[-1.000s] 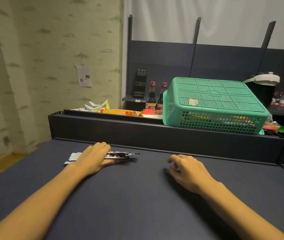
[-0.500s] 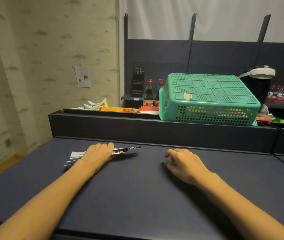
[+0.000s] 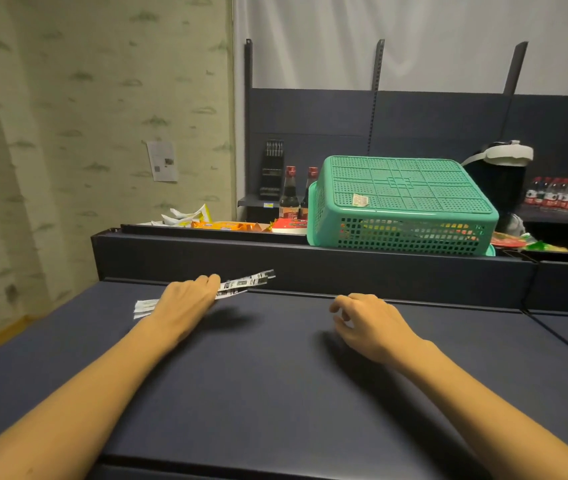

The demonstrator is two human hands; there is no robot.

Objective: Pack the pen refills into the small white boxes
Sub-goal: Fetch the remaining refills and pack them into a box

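The left hand (image 3: pixel 185 303) is gripping a bundle of pen refills (image 3: pixel 241 285), their ends sticking out both sides of it, left of the green basket (image 3: pixel 400 206). The right hand (image 3: pixel 365 322) is hovering over the counter (image 3: pixel 275 375), fingers loosely curled, holding nothing.

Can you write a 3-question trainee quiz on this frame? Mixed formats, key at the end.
1. True or false: the left hand holds the bundle of refills.
2. Multiple choice: the green basket is A) upright and full of refills, B) upside down on the ledge behind the table, C) in the right hand.
3. Fill in: the right hand's fingers are loosely curled and hold ____.

Key: 1 true; 2 B; 3 nothing.
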